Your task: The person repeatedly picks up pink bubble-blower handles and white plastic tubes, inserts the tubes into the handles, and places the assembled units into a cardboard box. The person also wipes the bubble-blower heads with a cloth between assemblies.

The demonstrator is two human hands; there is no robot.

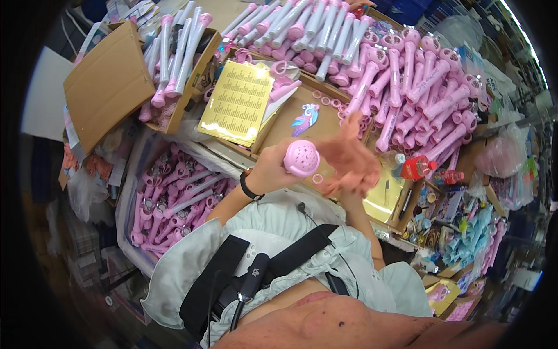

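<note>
My left hand (268,170), with a black band on its wrist, is closed around a pink toy wand part. Its round end (301,158), dotted with small holes, faces up, and the rest of it is hidden. Just right of it my right hand (351,163) is smeared by motion, so its fingers and anything in them cannot be made out. Beyond both hands, a blue and purple seahorse-shaped piece (305,119) lies in a shallow cardboard tray (276,135). Several small pink rings (325,101) are scattered near it.
Yellow sticker sheets (237,102) lie at the tray's left. Pink wands (407,87) are heaped far right, white-and-pink ones (308,29) at the back. A lined bin (129,215) of pink parts stands at left, below an open carton (107,81). Red-labelled bottles (415,167) stand right.
</note>
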